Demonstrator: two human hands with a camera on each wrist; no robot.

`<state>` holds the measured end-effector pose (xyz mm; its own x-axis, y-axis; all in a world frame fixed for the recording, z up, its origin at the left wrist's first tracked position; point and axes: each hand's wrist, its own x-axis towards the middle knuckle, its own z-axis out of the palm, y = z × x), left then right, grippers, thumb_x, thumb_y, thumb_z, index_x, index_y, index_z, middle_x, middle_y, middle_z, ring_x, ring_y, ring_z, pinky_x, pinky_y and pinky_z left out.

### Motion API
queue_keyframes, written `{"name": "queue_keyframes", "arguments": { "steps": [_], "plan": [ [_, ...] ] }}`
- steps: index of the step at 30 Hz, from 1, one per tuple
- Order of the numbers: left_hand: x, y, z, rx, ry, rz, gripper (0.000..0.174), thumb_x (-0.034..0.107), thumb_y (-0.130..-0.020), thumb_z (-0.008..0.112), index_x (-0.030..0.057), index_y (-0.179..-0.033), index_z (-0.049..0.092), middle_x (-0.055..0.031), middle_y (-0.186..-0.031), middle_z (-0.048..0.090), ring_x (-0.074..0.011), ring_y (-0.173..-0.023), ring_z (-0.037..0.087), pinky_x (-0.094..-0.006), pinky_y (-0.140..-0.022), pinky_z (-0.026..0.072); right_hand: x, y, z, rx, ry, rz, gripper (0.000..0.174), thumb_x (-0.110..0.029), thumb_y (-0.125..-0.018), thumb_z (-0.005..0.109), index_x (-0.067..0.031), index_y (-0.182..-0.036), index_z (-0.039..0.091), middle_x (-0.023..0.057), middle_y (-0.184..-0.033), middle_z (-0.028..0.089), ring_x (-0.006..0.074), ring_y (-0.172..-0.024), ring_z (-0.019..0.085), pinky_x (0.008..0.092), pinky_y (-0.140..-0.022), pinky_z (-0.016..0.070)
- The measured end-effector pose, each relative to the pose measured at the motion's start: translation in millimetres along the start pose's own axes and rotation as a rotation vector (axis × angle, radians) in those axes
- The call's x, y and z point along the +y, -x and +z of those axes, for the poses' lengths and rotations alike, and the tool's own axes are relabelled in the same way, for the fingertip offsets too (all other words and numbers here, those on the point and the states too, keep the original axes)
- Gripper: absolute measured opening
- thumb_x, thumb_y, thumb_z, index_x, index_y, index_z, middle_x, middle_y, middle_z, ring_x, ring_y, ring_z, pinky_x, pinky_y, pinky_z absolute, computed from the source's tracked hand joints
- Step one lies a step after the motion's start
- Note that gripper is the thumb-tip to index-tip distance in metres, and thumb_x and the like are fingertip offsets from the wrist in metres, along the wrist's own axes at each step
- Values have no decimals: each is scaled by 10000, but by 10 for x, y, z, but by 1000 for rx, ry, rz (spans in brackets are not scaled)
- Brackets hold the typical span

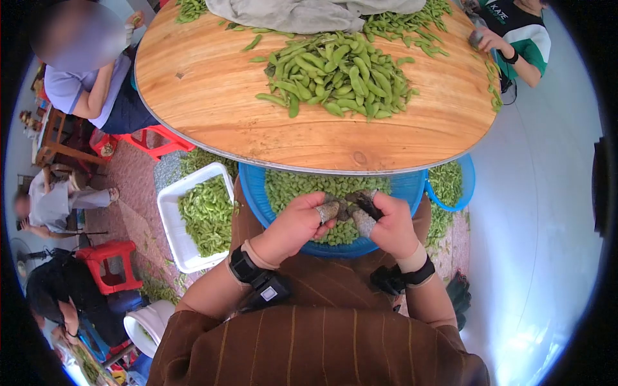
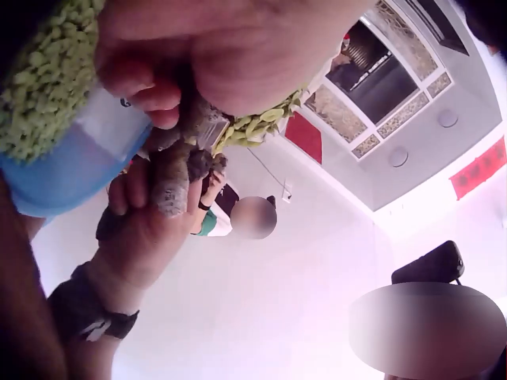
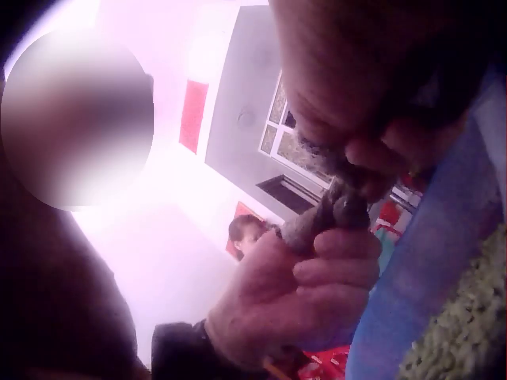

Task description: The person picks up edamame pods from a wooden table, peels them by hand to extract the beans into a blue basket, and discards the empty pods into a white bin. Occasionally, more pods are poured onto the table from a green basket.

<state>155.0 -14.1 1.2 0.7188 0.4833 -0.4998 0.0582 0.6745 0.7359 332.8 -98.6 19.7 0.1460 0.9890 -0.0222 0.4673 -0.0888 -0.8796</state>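
Note:
Over a blue basin (image 1: 253, 193) of shelled green beans (image 1: 290, 183), my left hand (image 1: 293, 222) and right hand (image 1: 394, 225) meet at their fingertips. Worn grey wrapping covers the thumbs and some fingers, with dark, stained tips. In the left wrist view the right hand (image 2: 146, 229) has its fingers curled in toward the left. The left hand (image 3: 305, 289) shows curled fingers in the right wrist view. Fingers and wrapping hide whatever lies between the tips, so I cannot tell what they pinch. A pile of edamame pods (image 1: 341, 74) lies on the round wooden table (image 1: 199, 83) ahead.
The table's edge overhangs the basin's far side. On the left stands a white crate (image 1: 166, 202) of pods; to the right, a blue basket (image 1: 468, 183) sits by more pods. Grey cloth (image 1: 290, 16) lies at the table's back. Other people sit around, near red stools (image 1: 112, 264).

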Motion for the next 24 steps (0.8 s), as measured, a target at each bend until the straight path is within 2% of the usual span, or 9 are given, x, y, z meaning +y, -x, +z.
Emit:
{"name": "queue_keyframes", "arguments": {
  "steps": [4,8,11,13,14,16,18,21,24],
  "plan": [
    [59,121,-185,38,-187,37,130,152,-890,551,33,-849,582,-17,-687,552,-88,-565,471,-232,-495,370,-2,-73,-35,68,311,-277,224,-68,-707,676,-42,-928,649,163,-877,648,327,-790,638,353,-669,501],
    [-122,413,-780,376,-1091,552,225,116,-829,597,39,-1039,613,-160,-780,652,-288,-708,648,-366,-605,496,-297,-105,-58,49,432,-153,181,-42,-695,630,-24,-876,629,177,-873,604,357,-752,597,420,-640,486],
    [-147,683,-1024,625,-1380,421,312,85,-791,608,4,-1092,580,-195,-771,646,-371,-714,632,-424,-637,511,-513,-408,-8,242,481,-284,167,-53,-704,625,-16,-861,580,173,-832,577,368,-722,574,445,-622,475],
    [-124,791,-1121,867,-1442,-212,474,97,-771,643,21,-1214,493,-201,-812,637,-388,-822,622,-446,-680,495,-567,-678,47,329,564,-287,187,-54,-706,624,-18,-880,566,173,-825,578,372,-734,576,446,-624,474],
    [-172,855,-1198,874,-1440,-211,474,97,-771,643,21,-1214,493,-201,-812,637,-388,-822,622,-446,-680,495,-571,-792,61,416,645,-282,207,-56,-708,623,-21,-898,551,174,-818,579,376,-747,577,447,-625,474],
    [-271,929,-1341,940,-1626,242,524,68,-774,616,14,-1263,435,-230,-873,621,-380,-881,611,-439,-716,494,-511,-1012,92,435,665,-276,224,-59,-712,621,-20,-920,548,174,-814,579,379,-753,577,447,-626,474],
    [-211,924,-1312,930,-1567,370,435,47,-772,610,15,-1196,515,-215,-922,621,-370,-903,601,-422,-733,491,-475,-1078,122,456,686,-270,242,-61,-715,619,-20,-943,546,174,-810,579,381,-759,577,448,-627,474],
    [168,819,-853,546,-1161,600,222,45,-761,625,14,-981,614,-183,-889,616,-347,-812,613,-400,-694,495,-470,-1010,132,427,587,-219,245,-69,-723,633,-15,-949,558,176,-799,580,376,-761,580,440,-628,475],
    [317,520,-492,283,-923,739,177,79,-871,553,10,-1017,626,-105,-862,648,-208,-715,629,-294,-625,496,-499,-810,139,443,427,-289,216,-72,-727,651,-17,-920,573,176,-791,589,379,-732,578,436,-618,469]
  ]
}}
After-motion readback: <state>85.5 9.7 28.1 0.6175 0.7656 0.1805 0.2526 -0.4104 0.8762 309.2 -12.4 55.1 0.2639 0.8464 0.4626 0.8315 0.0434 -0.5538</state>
